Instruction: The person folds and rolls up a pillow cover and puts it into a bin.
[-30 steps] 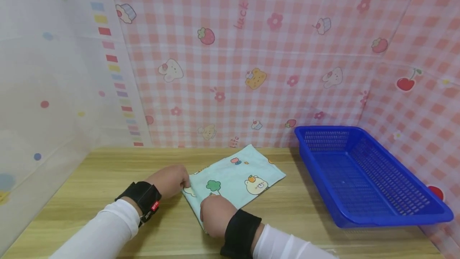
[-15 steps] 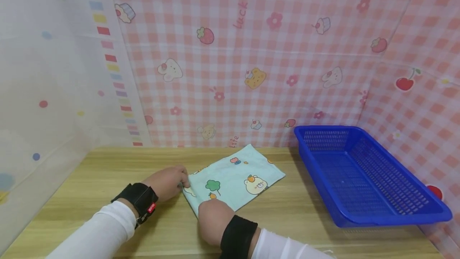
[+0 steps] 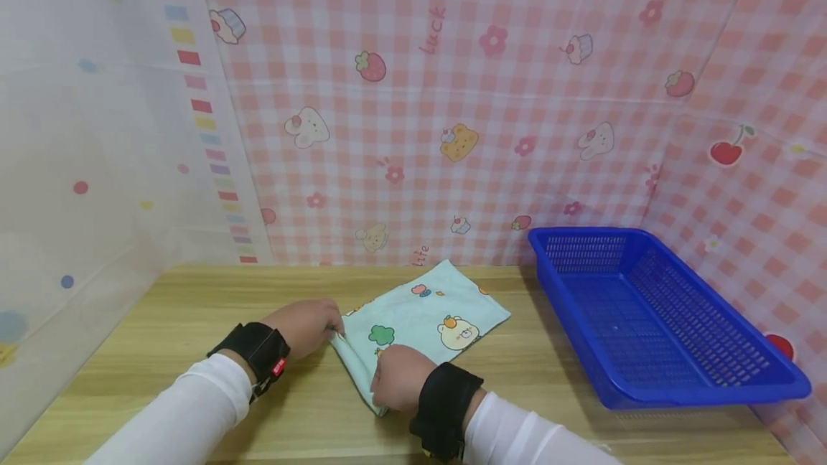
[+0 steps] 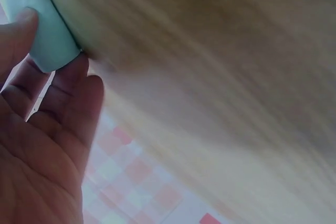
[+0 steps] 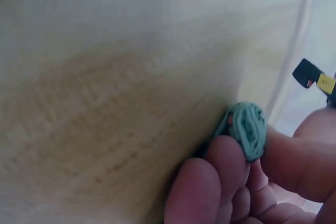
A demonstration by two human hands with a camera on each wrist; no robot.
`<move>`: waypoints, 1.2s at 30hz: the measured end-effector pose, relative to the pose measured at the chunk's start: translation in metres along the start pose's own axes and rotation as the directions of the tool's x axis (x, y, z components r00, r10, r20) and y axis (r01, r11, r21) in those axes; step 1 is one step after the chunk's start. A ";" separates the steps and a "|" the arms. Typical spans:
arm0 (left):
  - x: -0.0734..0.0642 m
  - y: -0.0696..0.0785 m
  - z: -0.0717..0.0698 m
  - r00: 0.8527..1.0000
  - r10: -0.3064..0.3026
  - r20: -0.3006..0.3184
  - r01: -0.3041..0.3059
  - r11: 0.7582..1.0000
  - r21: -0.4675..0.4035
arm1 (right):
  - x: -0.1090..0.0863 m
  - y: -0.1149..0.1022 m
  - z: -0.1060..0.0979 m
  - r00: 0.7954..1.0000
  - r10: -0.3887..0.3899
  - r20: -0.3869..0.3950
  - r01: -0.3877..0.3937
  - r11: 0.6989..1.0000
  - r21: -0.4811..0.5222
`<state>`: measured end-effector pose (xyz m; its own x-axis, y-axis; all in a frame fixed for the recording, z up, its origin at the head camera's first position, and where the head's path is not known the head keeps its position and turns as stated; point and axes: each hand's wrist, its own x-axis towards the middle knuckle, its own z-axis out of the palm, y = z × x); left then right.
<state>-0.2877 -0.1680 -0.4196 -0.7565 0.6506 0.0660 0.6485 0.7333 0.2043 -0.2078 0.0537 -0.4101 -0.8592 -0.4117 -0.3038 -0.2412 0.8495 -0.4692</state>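
Observation:
A mint-green cloth printed with a bear and a tree lies slanted on the wooden table. Its near-left edge is turned over into a narrow roll. At the roll's far end, my left hand pinches the cloth between thumb and fingers; the left wrist view shows the thumb on the folded fabric. My right hand grips the near end, covering part of the cloth. Up close in the right wrist view, the rolled end shows several tight layers between the thumb and fingers.
To the right, a blue plastic basket with perforated walls stands by the pink checked wall covering. A pale covering bounds the left side. Wooden tabletop surrounds the cloth.
The right hand dipped slightly toward me, then moved up and right. The cloth's near-left edge has turned over into a roll. The left hand has barely shifted.

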 end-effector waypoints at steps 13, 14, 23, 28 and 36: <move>0.007 0.005 0.002 0.998 -0.057 0.010 0.056 0.997 0.058 | 0.002 0.003 -0.007 0.985 0.145 0.096 -0.163 0.960 0.226; 0.007 0.005 0.003 0.998 -0.070 0.008 0.069 0.996 0.049 | 0.003 0.003 -0.007 0.985 0.146 0.095 -0.163 0.962 0.218; 0.009 0.008 0.001 0.978 -0.210 0.015 0.211 0.975 -0.071 | 0.002 0.003 -0.006 0.985 0.162 0.060 -0.169 0.974 0.149; 0.007 0.012 0.002 0.978 -0.206 -0.040 0.204 0.978 -0.045 | -0.001 -0.001 -0.002 0.995 0.085 -0.042 -0.085 0.996 0.003; -0.001 0.012 0.000 0.997 -0.061 -0.045 0.063 0.997 0.039 | -0.015 -0.021 0.016 0.980 -0.046 -0.193 -0.022 0.940 -0.340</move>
<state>-0.2796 -0.1600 -0.4169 -0.7979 0.5950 0.0971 0.6023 0.7799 0.1702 -0.1829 0.0369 -0.4088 -0.9179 -0.3795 -0.1161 -0.3611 0.9200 -0.1522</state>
